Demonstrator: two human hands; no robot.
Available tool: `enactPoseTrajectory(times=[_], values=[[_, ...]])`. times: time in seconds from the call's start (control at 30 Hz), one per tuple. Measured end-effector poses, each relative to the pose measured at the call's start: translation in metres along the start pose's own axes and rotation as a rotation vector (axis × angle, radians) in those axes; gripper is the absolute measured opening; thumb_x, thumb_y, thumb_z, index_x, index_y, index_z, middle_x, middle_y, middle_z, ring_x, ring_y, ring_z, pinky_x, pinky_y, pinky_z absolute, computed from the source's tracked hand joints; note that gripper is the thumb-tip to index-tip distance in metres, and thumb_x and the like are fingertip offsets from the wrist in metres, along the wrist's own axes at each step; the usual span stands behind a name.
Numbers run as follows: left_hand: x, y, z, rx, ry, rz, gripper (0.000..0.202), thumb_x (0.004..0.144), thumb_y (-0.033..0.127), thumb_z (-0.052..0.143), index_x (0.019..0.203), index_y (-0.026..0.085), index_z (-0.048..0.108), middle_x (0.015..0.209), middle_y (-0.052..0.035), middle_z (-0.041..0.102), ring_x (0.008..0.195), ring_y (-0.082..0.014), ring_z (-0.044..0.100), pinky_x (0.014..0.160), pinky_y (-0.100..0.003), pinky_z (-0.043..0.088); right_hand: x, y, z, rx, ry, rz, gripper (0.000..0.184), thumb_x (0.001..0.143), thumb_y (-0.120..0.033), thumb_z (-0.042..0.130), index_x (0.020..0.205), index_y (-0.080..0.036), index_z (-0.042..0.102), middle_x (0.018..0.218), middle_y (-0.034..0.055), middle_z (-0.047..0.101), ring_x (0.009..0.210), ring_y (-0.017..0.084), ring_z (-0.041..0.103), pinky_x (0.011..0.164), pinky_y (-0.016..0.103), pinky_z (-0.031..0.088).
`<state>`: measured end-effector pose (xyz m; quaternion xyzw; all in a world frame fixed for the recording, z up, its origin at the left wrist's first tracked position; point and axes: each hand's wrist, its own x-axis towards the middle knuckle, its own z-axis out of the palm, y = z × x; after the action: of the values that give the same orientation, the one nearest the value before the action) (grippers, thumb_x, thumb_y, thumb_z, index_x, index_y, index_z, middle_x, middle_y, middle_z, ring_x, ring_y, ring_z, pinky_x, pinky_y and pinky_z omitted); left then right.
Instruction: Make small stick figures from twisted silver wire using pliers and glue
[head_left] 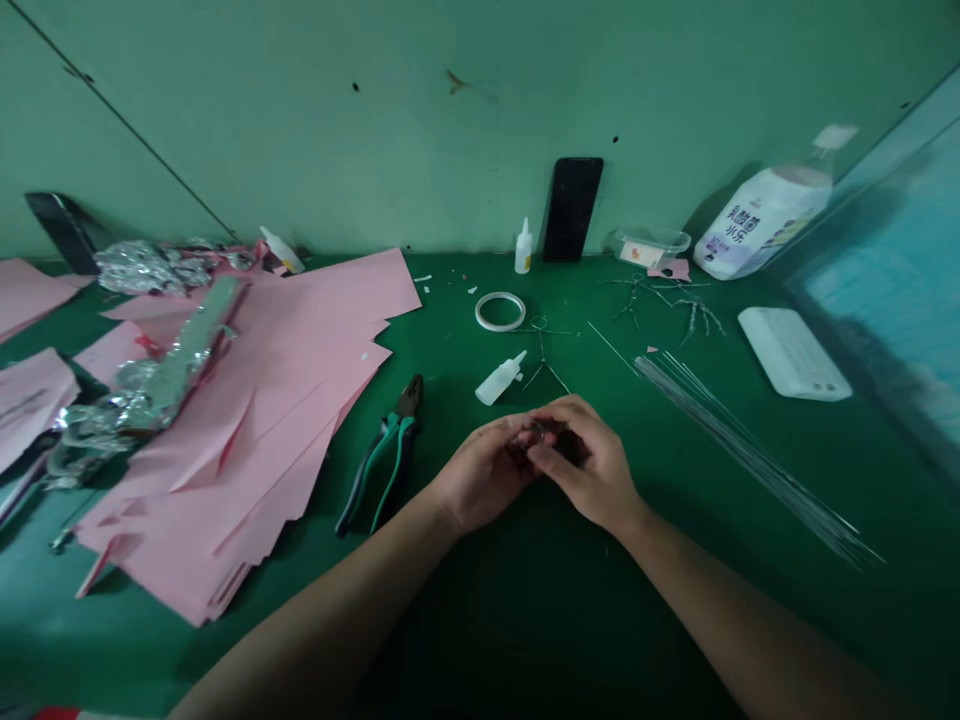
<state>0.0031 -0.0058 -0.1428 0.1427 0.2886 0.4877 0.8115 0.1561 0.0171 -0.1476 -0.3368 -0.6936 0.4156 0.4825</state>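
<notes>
My left hand (487, 465) and my right hand (589, 460) meet over the green table, fingertips close together. Between them is a small bent piece of wire (537, 432), mostly hidden by the fingers; both hands are closed on it. Just beyond the hands lies a stick figure of twisted wire (541, 350) with a round loop for a head. Beside that figure a small white glue bottle (498, 380) rests on its side. Pliers with green and black handles (386, 450) lie left of my left hand, jaws pointing away. A bundle of straight wires (742, 445) is to the right.
Pink paper sheets (277, 350) and crumpled silver foil (142, 268) cover the left side. A tape roll (500, 312), an upright glue bottle (523, 248) and a leaning phone (573, 210) are behind. At right are more wire figures (694, 308), a white power bank (793, 352) and a bottle (765, 220).
</notes>
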Motion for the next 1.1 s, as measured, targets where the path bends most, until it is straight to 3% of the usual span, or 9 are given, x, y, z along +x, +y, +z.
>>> enactPoseTrajectory(times=[0.03, 0.1, 0.2, 0.27, 0.33, 0.43, 0.63, 0.93, 1.1], values=[[0.000, 0.001, 0.001, -0.019, 0.028, -0.005, 0.017, 0.086, 0.026, 0.065, 0.094, 0.011, 0.068, 0.084, -0.0060, 0.065, 0.079, -0.0136, 0.062, 0.077, -0.026, 0.049, 0.000, 0.001, -0.001, 0.041, 0.059, 0.021, 0.012, 0.090, -0.032, 0.060, 0.092, -0.022, 0.066, 0.090, 0.0036, 0.061, 0.080, 0.017, 0.060, 0.067, 0.032, 0.051], [-0.001, 0.002, 0.002, -0.053, 0.076, -0.002, 0.016, 0.084, 0.024, 0.068, 0.096, 0.014, 0.067, 0.081, -0.0041, 0.065, 0.075, -0.0129, 0.062, 0.072, -0.025, 0.049, -0.001, 0.005, -0.002, 0.077, 0.229, 0.071, 0.032, 0.096, -0.028, 0.049, 0.066, -0.020, 0.059, 0.068, 0.0003, 0.055, 0.067, 0.015, 0.056, 0.063, 0.031, 0.046], [-0.002, 0.005, 0.004, -0.087, 0.111, 0.035, 0.021, 0.082, 0.022, 0.070, 0.101, 0.015, 0.065, 0.084, -0.0040, 0.066, 0.076, -0.0138, 0.064, 0.072, -0.025, 0.051, -0.003, 0.007, -0.006, 0.069, 0.403, 0.126, 0.045, 0.091, -0.019, 0.052, 0.048, -0.021, 0.038, 0.051, -0.0037, 0.038, 0.059, 0.014, 0.051, 0.064, 0.032, 0.045], [-0.002, 0.007, 0.003, -0.103, 0.115, 0.059, 0.023, 0.081, 0.020, 0.070, 0.103, 0.016, 0.063, 0.089, -0.0048, 0.067, 0.077, -0.0138, 0.065, 0.073, -0.025, 0.051, -0.004, 0.005, -0.007, 0.025, 0.366, 0.109, 0.030, 0.086, -0.017, 0.055, 0.057, -0.021, 0.048, 0.066, 0.0000, 0.054, 0.077, 0.019, 0.059, 0.074, 0.037, 0.047], [-0.002, 0.007, 0.003, -0.110, 0.107, 0.074, 0.024, 0.081, 0.017, 0.070, 0.104, 0.016, 0.063, 0.095, -0.0058, 0.069, 0.079, -0.0141, 0.066, 0.076, -0.025, 0.052, -0.006, 0.001, -0.006, -0.061, 0.270, 0.043, 0.009, 0.083, -0.021, 0.058, 0.092, -0.022, 0.062, 0.109, 0.0073, 0.062, 0.108, 0.025, 0.057, 0.087, 0.043, 0.047], [-0.003, 0.005, 0.001, -0.092, 0.058, 0.095, 0.026, 0.081, 0.013, 0.069, 0.106, 0.015, 0.062, 0.103, -0.0077, 0.069, 0.086, -0.0162, 0.067, 0.083, -0.028, 0.052, -0.007, -0.004, -0.002, -0.220, 0.152, -0.029, 0.053, 0.079, -0.029, 0.068, 0.128, -0.025, 0.048, 0.135, 0.0118, 0.046, 0.125, 0.030, 0.046, 0.094, 0.049, 0.047], [-0.002, 0.000, -0.002, -0.060, 0.013, 0.131, 0.035, 0.078, 0.005, 0.070, 0.110, 0.015, 0.063, 0.107, -0.0074, 0.070, 0.095, -0.0159, 0.067, 0.087, -0.027, 0.051, -0.007, -0.003, 0.000, -0.421, 0.127, -0.165, 0.021, 0.083, -0.022, 0.069, 0.103, -0.028, 0.066, 0.121, 0.0083, 0.048, 0.118, 0.028, 0.051, 0.088, 0.046, 0.053], [-0.001, -0.003, 0.000, 0.199, 0.062, 0.312, 0.026, 0.074, 0.007, 0.076, 0.098, 0.016, 0.069, 0.110, -0.0070, 0.070, 0.097, -0.0156, 0.066, 0.087, -0.026, 0.051, -0.008, -0.001, -0.001, -0.355, 0.093, -0.181, 0.021, 0.088, -0.007, 0.057, 0.096, -0.025, 0.065, 0.116, 0.0072, 0.045, 0.104, 0.022, 0.058, 0.079, 0.040, 0.057], [-0.002, 0.000, 0.001, 0.127, 0.102, 0.191, 0.020, 0.078, 0.022, 0.075, 0.094, 0.012, 0.069, 0.097, -0.0090, 0.070, 0.084, -0.0180, 0.068, 0.081, -0.033, 0.054, -0.007, -0.002, -0.003, -0.342, 0.131, -0.180, 0.018, 0.089, -0.007, 0.056, 0.090, -0.024, 0.062, 0.108, 0.0059, 0.044, 0.097, 0.019, 0.056, 0.073, 0.038, 0.057]])
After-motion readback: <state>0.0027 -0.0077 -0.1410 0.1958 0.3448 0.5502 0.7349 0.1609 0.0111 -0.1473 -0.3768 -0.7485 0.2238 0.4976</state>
